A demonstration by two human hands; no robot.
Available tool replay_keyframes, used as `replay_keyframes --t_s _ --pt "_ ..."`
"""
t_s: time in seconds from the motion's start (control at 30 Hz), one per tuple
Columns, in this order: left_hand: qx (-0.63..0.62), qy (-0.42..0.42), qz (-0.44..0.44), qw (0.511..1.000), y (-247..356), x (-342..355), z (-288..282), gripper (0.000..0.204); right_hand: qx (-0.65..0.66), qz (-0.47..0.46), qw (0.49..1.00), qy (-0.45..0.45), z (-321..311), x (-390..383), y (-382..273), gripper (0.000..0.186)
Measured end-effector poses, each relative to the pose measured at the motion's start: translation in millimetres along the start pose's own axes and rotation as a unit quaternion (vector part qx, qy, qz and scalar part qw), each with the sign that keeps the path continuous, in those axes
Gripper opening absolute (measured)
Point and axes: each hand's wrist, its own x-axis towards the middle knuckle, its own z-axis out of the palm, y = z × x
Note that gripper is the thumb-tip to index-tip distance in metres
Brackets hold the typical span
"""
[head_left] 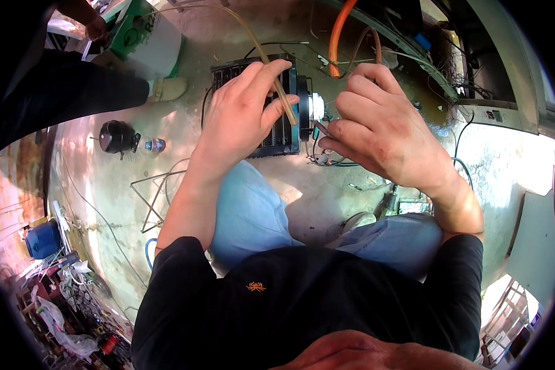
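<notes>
My left hand point(237, 111) is closed on a translucent yellowish hose point(287, 108), pinched between thumb and fingers. The hose's lower end hangs just below the thumb, and its length curves up and away to the far left. Under that hand lies a black finned radiator point(283, 140) with a round black fan housing point(304, 102) and a white part point(316, 106) on its right side. My right hand point(385, 126) is closed, a small dark tip showing at its thumb and forefinger; its kind is unclear. A brown tube point(377, 44) rises behind the knuckles; whether the hand grips it is hidden.
An orange hose point(338, 43) hangs at the far side, near a metal cabinet frame point(499, 61). Left on the floor are a black compressor point(116, 137), a clear jar point(152, 146) and a bent wire rack point(156, 188). Another person's shoe point(168, 89) stands beside a green-and-white box point(148, 43).
</notes>
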Motion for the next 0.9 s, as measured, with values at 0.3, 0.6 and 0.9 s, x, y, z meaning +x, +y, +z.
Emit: replay_keyframes --t_s 0.3,0.6,0.9 --pt "-0.071 0.003 0.134 0.988 -1.8 12.0 23.5 0.013 -0.024 -0.049 0.996 0.072 5.6 1.2 10.0 0.029" --pt "-0.096 -0.041 0.141 0.985 -7.2 8.9 26.5 0.01 -0.021 -0.051 0.996 0.067 3.3 -1.1 12.4 0.027" --pt "-0.112 -0.083 0.127 0.982 -10.6 7.5 29.2 0.009 -0.007 -0.047 0.997 0.067 2.5 1.6 12.4 0.025"
